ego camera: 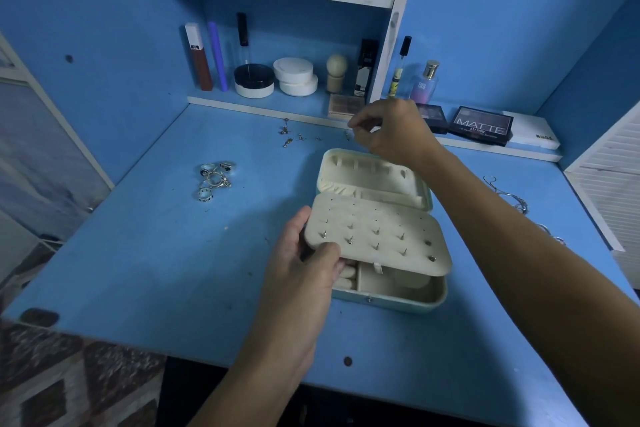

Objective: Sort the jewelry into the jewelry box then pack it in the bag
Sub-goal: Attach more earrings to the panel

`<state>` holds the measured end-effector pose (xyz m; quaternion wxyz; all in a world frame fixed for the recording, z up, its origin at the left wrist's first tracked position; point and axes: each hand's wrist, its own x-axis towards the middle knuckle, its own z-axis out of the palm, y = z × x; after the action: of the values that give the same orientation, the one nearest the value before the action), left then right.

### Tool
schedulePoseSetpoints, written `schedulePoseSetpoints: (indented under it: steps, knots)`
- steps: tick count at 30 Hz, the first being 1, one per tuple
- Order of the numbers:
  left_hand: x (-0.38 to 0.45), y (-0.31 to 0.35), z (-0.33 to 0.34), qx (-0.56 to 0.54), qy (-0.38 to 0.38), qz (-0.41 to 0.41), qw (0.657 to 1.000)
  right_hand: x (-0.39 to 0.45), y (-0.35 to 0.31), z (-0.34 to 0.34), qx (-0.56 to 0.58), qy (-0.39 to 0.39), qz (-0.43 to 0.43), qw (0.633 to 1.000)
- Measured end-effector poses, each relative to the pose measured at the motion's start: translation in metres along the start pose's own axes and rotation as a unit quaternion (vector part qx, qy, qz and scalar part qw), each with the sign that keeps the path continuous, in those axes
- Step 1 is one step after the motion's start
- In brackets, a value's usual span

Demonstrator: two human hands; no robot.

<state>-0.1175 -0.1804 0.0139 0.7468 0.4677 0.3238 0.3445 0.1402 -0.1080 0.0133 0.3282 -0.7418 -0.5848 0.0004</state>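
Left hand [304, 253] gripping earring panel [377, 236] edge, right hand [388, 133] outstretched, fingertips pinched together over earrings [294, 135]

Blue desk [138, 253], cream-lined pale teal jewelry box [391, 303], silver rings [214, 178], black palette [481, 125]

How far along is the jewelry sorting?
Done: several studs sit in the earring panel of the open jewelry box. In hand: left hand holds the panel; right hand pinches near the loose earrings. Left: rings, chains, packing; no bag visible.
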Motion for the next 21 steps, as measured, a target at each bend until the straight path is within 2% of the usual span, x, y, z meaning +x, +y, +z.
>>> schedulePoseSetpoints:
  steps: [9, 21]
  knots:
    - [0.0, -0.001, -0.001, 0.001, -0.007, 0.002, 1.0, -0.03, -0.04, -0.016, 0.054, -0.023, -0.04, 0.997]
    - [-0.001, 0.001, 0.0, 0.006, -0.016, 0.008, 1.0, -0.068, -0.068, -0.042, 0.097, -0.139, 0.005, 0.986]
